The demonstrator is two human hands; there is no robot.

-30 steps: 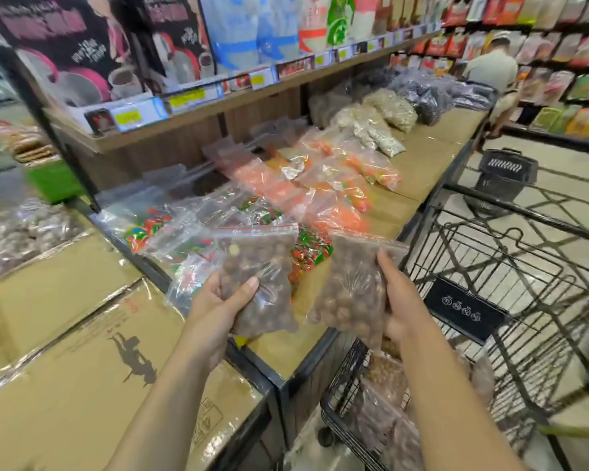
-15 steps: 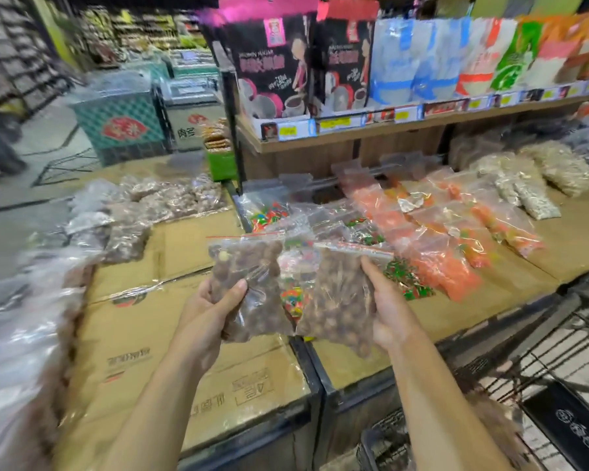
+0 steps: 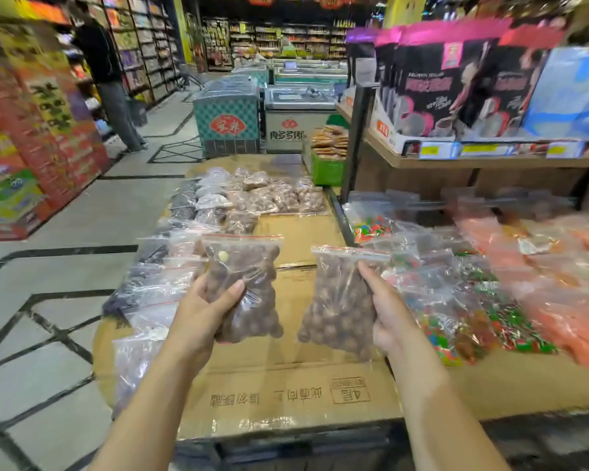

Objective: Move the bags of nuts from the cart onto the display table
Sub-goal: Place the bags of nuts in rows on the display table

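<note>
The left bag (image 3: 249, 290) of nuts is gripped by the left hand (image 3: 201, 314), the right bag (image 3: 337, 307) by the right hand (image 3: 390, 317), fingers curled round each. Both are held upright above the cardboard-topped desk (image 3: 286, 396).

Body visible: two arms only. The left hand (image 3: 201, 311) and left forearm (image 3: 150, 413) are at 7 o'clock, the right hand (image 3: 393, 314) and right forearm (image 3: 446, 413) at 5 o'clock. Both forearms are bare to the frame edge. Wrists and fingers are bare. The nail of the left thumb (image 3: 233, 290) is short and rounded.
</note>
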